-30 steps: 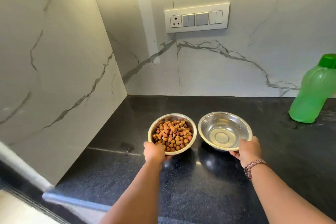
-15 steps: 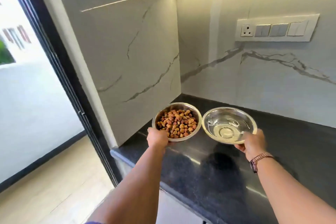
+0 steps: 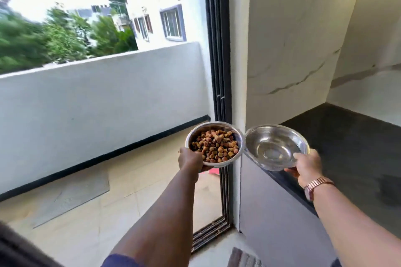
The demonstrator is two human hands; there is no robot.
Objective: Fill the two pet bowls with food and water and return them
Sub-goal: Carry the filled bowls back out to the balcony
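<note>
Fingers of the left hand are curled round the near rim of the steel food bowl, which is held in the air and heaped with brown kibble. Fingers of the right hand are pinched on the near rim of the steel water bowl, held just beside the food bowl, their rims almost touching; clear water is seen in its bottom. A rose-gold wristwatch is worn on the right wrist. Both bowls are carried at one height, the water bowl above the edge of the black tabletop, the food bowl in front of the black door frame. Beyond the frame, a tiled balcony floor and a white parapet wall are seen.
</note>
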